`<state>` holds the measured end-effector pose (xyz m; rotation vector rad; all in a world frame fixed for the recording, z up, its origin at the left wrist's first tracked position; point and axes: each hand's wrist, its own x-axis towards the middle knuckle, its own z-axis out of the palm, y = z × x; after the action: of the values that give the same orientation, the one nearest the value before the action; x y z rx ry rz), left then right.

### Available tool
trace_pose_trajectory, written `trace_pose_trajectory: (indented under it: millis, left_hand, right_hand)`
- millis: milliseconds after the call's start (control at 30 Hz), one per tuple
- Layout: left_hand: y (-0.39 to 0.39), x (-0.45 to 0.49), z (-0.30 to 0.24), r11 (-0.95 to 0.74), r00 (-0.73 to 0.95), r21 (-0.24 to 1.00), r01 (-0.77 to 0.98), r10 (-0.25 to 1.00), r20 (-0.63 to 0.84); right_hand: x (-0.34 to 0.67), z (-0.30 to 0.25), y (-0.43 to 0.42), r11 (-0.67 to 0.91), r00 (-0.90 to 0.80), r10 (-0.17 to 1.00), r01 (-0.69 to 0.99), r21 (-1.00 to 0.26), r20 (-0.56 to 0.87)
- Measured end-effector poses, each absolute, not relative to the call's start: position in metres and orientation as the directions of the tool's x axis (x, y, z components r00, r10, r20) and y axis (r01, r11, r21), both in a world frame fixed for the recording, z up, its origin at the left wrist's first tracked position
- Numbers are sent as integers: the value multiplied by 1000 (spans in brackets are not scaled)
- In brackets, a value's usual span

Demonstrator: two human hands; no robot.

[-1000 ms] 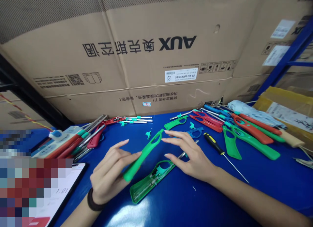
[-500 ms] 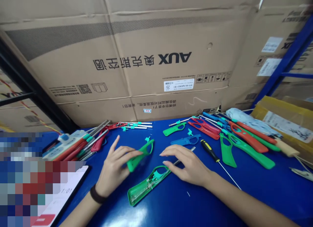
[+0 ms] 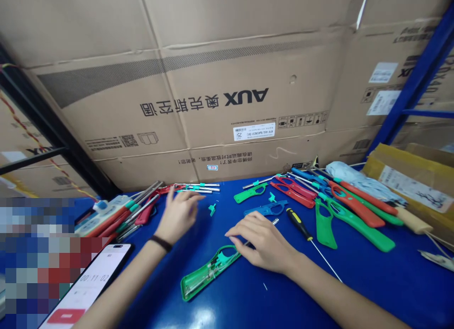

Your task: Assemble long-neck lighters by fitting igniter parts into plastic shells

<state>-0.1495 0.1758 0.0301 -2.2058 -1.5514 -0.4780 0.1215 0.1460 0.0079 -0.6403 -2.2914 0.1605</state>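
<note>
My left hand (image 3: 180, 213), slightly blurred, is over the back left of the table, in front of several metal tubes (image 3: 198, 188) with teal pieces. Its fingers are stretched out and apart, and no held thing shows. My right hand (image 3: 264, 244) hovers around the metal tube of an opened green stick lighter (image 3: 202, 277). Its fingers are curved, with nothing visible between thumb and forefinger. The lighter's half shell lies with its inner parts facing up: a clear tank, a teal trigger (image 3: 223, 259) and a wire. A loose teal trigger (image 3: 212, 209) lies between the hands.
At right lie a screwdriver (image 3: 300, 224), a blue shell half (image 3: 266, 208), green shells (image 3: 325, 225) and red shells (image 3: 294, 191). A phone (image 3: 94, 277) showing a timer, a power strip (image 3: 106, 217) and red lighters are at left. A large carton (image 3: 205, 121) stands behind.
My left hand has moved up and away from the green lighter; the green cover half it held is no longer visible. My right hand has shifted slightly, and its fingertips are nearer each other.
</note>
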Motion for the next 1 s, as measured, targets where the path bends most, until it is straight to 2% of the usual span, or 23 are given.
trace_pose_trajectory:
  millis: [100, 200, 333, 467, 567, 667, 733, 800, 900, 1000]
  left_hand:
    - [193, -82, 28, -454, 399, 83, 887, 846, 355]
    - [215, -30, 17, -493, 442, 124, 861, 846, 298]
    - [237, -6, 7, -471, 423, 169, 866, 870, 253]
    - [233, -19, 16, -442, 365, 272, 855, 885, 289]
    - [206, -43, 32, -461, 364, 375, 804, 881, 303]
    - [165, -73, 48, -471, 374, 470, 747, 881, 288]
    - [136, -90, 54, -417, 355, 686, 597, 903, 240]
    - [110, -103, 55, -337, 330, 781, 526, 927, 179]
    - [81, -109, 45, -256, 261, 807, 533, 956, 131]
    - [62, -108, 25, -266, 144, 736, 622, 963, 227]
  right_hand:
    - [119, 7, 142, 903, -592, 419, 352, -247, 688]
    - [118, 5, 140, 922, -590, 373, 323, -214, 716]
    - [117, 4, 140, 929, -580, 347, 319, -186, 737]
    - [118, 9, 141, 911, -537, 369, 372, -180, 758]
    - [125, 15, 146, 854, -449, 449, 471, -223, 772]
    - [132, 19, 151, 771, -409, 553, 580, -261, 726]
    - [134, 18, 153, 767, -470, 594, 576, -283, 652]
    - [133, 16, 151, 809, -597, 581, 496, -316, 553]
    - [128, 10, 144, 851, -755, 505, 355, -388, 417]
    - [124, 7, 138, 839, -791, 491, 316, -444, 365]
